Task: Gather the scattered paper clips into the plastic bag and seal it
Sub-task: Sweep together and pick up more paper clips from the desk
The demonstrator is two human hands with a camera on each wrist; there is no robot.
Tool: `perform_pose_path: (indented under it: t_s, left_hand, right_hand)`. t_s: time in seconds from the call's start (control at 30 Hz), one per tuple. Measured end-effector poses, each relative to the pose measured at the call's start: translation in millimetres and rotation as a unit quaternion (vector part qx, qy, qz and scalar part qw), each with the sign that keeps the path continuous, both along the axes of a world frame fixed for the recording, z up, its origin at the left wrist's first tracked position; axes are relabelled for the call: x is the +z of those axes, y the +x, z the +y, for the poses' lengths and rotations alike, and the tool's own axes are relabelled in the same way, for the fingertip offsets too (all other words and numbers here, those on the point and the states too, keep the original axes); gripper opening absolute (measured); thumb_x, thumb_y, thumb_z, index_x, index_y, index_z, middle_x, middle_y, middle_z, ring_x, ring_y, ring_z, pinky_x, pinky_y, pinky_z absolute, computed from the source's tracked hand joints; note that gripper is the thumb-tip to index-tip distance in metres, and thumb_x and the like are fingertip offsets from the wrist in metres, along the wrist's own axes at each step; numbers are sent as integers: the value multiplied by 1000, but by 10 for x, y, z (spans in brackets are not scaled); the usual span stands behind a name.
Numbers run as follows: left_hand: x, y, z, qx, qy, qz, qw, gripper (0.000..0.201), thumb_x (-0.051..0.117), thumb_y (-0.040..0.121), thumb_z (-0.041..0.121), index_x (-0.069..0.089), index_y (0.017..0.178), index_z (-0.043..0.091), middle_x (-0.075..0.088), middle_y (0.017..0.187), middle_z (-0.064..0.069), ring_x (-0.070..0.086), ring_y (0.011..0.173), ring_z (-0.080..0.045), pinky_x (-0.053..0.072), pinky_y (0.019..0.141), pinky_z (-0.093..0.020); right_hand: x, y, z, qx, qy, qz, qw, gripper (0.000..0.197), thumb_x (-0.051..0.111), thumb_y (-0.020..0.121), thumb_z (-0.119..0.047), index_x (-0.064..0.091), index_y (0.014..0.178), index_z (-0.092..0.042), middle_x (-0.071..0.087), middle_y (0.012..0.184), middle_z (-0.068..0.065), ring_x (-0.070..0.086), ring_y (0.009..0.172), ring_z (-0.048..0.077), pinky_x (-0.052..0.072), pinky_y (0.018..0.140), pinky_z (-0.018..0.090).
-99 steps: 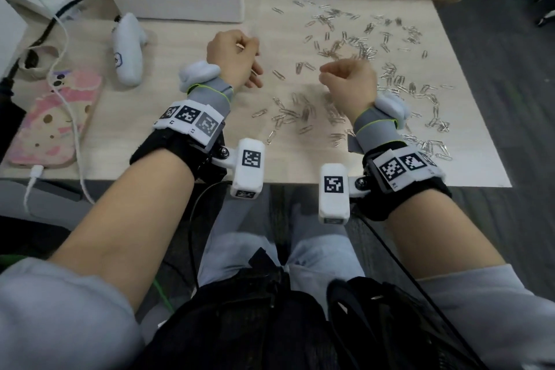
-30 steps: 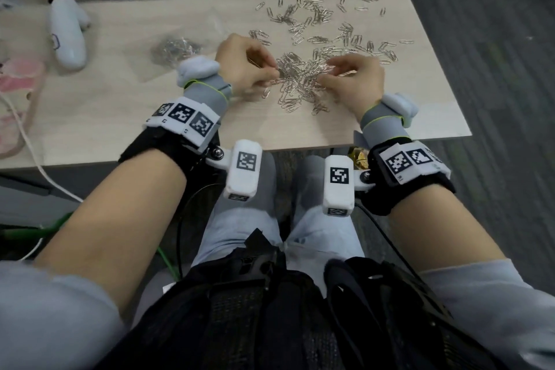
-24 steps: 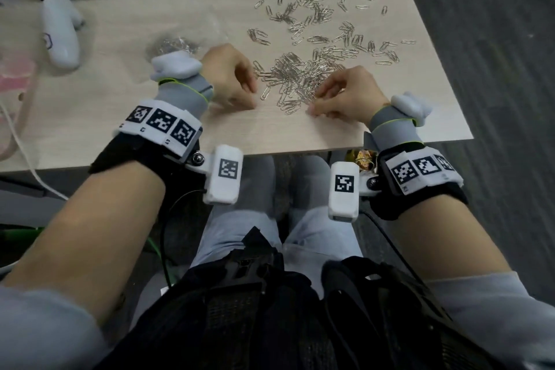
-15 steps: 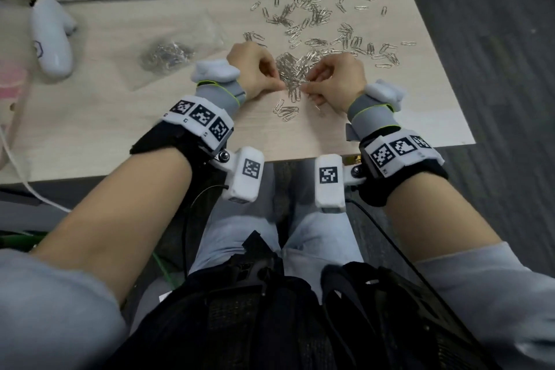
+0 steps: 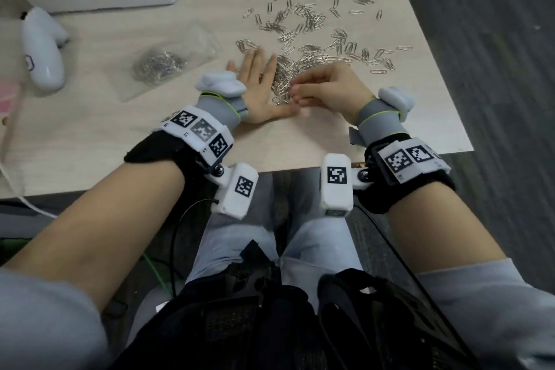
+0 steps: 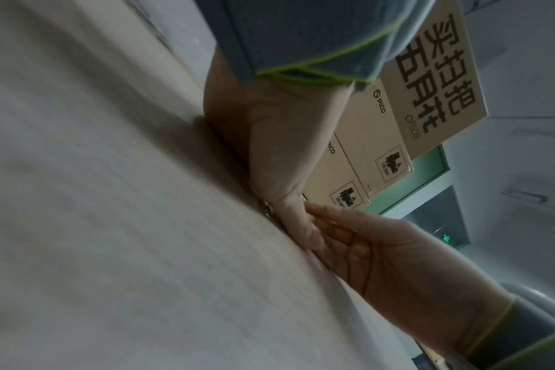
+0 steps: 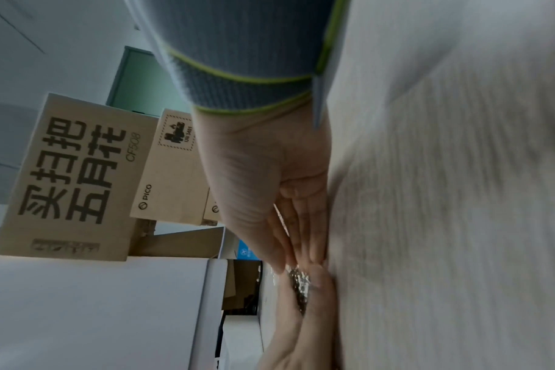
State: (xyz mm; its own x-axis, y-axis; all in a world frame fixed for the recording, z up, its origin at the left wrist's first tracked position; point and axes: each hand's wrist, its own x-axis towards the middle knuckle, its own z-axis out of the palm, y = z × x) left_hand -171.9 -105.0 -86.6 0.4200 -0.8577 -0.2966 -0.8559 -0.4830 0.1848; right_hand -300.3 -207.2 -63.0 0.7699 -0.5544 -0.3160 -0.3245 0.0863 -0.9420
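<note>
Head view: left hand [image 5: 257, 90] lies flat, palm up, fingers straight, small silver wire paper clips [image 5: 282, 81] heaped at its fingers; right hand [image 5: 327, 90], fingers bent, touches them. The clear plastic bag [image 5: 168, 61] lies left of both hands. Right wrist view: clips [image 7: 298, 283] between both palms.

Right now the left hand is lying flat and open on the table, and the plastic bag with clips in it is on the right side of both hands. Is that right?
Not quite. The plastic bag lies left of both hands, as the head view shows. The left hand does lie flat and open on the table.

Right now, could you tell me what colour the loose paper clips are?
Silver metal paper clips; clearest in the head view.
</note>
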Motion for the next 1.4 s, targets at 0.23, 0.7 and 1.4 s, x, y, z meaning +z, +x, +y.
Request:
perform_pose_path:
  t_s: [0.23,0.7,1.4]
  left_hand:
    - [148,165,-273,-4,-40,42,998,102,46,80,65,-10,146,13,-19,156,-11,-20,144,-26,-12,115,-48]
    - [83,293,-461,10,13,20,1000,117,44,69,78,-15,145,12,-24,155,-10,-25,142,-23,-13,117,-50]
    - [-33,347,-379,-46,-35,-12,998,120,31,57,84,-13,146,16,-14,158,-4,-15,145,-17,-8,117,-46]
  right_hand:
    - [50,68,-142,-104,-108,-81,985,12,61,80,1,68,89,0,66,78,16,60,58,12,55,63,24]
    - [-189,-99,-905,-145,-359,339,858,73,39,95,-43,18,147,5,7,156,23,4,145,34,5,118,41]
    - [-130,147,-323,134,-406,319,846,113,51,80,-65,-11,147,2,-18,156,16,-17,145,26,-11,116,41]
